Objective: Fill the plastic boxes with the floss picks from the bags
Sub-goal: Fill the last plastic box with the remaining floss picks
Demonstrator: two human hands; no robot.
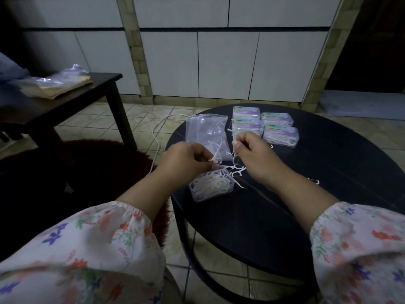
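Desk (306, 216): round, dark, on tiled floor (153, 115).
Far side: four closed boxes (281, 136) with labels, clustered.
Left of them: clear bag (206, 132), lying flat.
Near edge: open box (211, 186) of picks.
Beside it: loose picks (236, 172).

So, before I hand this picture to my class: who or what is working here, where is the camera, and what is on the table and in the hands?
No machine here: a person works with bare hands, and one camera worn on the head looks down at them. The left hand and right hand each pinch white floss picks above an open plastic box partly filled with picks. Behind it on the round dark table lie a clear bag, nearly empty, and closed, labelled boxes. A few loose picks lie beside the open box.
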